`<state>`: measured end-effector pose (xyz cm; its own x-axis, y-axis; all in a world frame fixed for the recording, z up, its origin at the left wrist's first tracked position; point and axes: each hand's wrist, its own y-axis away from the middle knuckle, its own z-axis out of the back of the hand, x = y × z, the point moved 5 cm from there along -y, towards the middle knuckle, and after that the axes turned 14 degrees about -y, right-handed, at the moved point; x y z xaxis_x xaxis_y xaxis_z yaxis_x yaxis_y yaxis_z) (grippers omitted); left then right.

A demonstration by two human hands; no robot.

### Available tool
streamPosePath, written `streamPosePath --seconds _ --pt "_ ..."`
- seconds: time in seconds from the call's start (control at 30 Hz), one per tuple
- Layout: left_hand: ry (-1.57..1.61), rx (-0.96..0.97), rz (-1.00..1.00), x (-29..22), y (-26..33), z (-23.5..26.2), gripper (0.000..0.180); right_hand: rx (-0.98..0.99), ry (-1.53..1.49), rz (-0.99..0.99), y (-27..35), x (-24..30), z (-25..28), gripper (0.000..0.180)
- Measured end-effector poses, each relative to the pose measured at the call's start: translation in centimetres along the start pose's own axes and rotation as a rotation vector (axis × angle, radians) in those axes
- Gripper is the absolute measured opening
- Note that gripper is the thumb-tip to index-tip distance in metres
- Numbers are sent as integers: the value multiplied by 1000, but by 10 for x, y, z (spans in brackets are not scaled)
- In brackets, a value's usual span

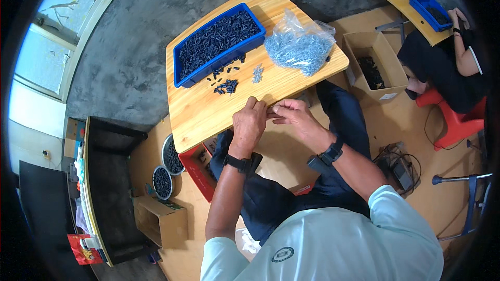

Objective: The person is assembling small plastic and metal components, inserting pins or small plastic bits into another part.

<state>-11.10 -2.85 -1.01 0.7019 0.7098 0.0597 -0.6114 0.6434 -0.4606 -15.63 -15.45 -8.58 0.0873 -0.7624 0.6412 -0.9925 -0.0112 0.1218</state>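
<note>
"Being pinched over the near edge of the wooden table (200, 119) is a small piece (270, 110), too small and shaded to be identified from this view. Which step is being carried out?"

"By judgement, a fitting or checking of one part is being done by fingertip. A steady pinch, fine alignment and little force are being called for next."

"How are the hands being held?"

"The left hand (249, 125) is being held with fingers curled and tips closed on the piece. The right hand (296, 118) is being brought against it from the other side, thumb and forefinger closed on the same piece, the other fingers loosely bent."

"And the stock?"

"Loose black pieces (230, 86) are being left on the wood beyond the left hand, beside a little heap of silvery pieces (257, 73). More black ones are being held in the blue bin (229, 58) behind; pale grey ones are being stored in the clear bag (299, 46), to its right."
</note>
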Motion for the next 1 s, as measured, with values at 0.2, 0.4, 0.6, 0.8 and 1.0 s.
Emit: streamPosePath --seconds 0.2,0.4,0.6,0.8,1.0 --pt "21 41 3 -1 -1 3 5 6 122 39 2 -3 5 18" --pt "445 -54 149 -6 22 7 8 13 433 227 34 7 2 15" --pt "1266 -3 567 -28 64 15 11 90 551 397 74 26 -18 14" --pt "1494 -23 626 -38 79 16 16 141 689 426 86 29 -30 14" --pt "1588 -13 618 -44 86 12 18 143 729 463 93 26 -39 16"
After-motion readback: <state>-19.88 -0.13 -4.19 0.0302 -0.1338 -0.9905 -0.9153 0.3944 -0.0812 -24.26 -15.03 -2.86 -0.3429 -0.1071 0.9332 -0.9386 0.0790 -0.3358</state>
